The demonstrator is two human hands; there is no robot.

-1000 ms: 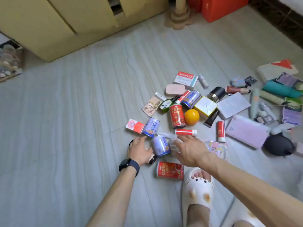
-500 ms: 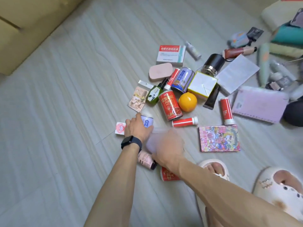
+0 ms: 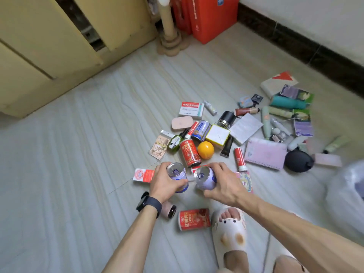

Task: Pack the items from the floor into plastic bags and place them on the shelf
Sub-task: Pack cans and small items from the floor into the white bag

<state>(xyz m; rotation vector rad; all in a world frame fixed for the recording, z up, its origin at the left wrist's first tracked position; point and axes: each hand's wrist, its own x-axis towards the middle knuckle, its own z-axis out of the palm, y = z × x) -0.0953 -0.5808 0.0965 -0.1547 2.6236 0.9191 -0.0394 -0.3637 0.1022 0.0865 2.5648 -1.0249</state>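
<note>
My left hand (image 3: 164,183) grips a blue-and-white can (image 3: 177,175) just above the floor. Beside it my right hand (image 3: 223,184) grips a second blue-and-white can (image 3: 204,178); the two cans almost touch. Behind them lie a red can (image 3: 190,153), an orange (image 3: 205,150), a third blue can (image 3: 201,131), a red-and-white medicine box (image 3: 191,109), a pink case (image 3: 181,122) and several tubes and boxes. Another red can (image 3: 194,219) lies on its side close to my slipper. A translucent plastic bag (image 3: 346,196) sits at the right edge.
A yellow cabinet (image 3: 49,46) fills the upper left. Red boxes (image 3: 208,14) and a beige post (image 3: 167,26) stand by the far wall. My slippered foot (image 3: 229,231) is planted at the bottom. A small pink jar (image 3: 167,209) lies under my left wrist.
Both hands have closed round the two blue-and-white cans and lifted them off the floor. The camera has tilted up, showing the cabinet and wall again.
</note>
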